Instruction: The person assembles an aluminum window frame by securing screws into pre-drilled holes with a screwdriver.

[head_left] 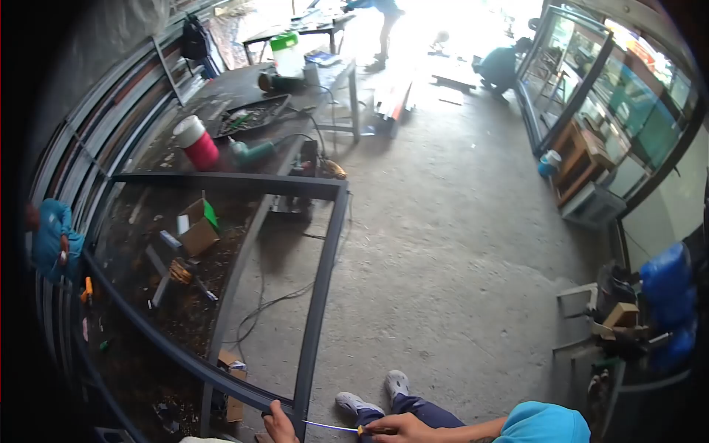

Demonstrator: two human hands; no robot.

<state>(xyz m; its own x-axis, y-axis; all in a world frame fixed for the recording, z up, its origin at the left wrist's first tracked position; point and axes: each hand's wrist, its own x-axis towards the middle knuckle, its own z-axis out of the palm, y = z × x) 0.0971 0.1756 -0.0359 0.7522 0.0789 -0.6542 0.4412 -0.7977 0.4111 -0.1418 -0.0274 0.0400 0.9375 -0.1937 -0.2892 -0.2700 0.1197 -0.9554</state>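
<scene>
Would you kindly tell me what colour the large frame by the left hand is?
The frame is dark grey; the head view shows it best.

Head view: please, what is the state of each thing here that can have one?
Frame, touched at its near corner by left hand
Screwdriver, held in right hand
Cardboard box, open
Red jug, upright
Green power tool, lying down
Tray, holding small loose pieces
</scene>
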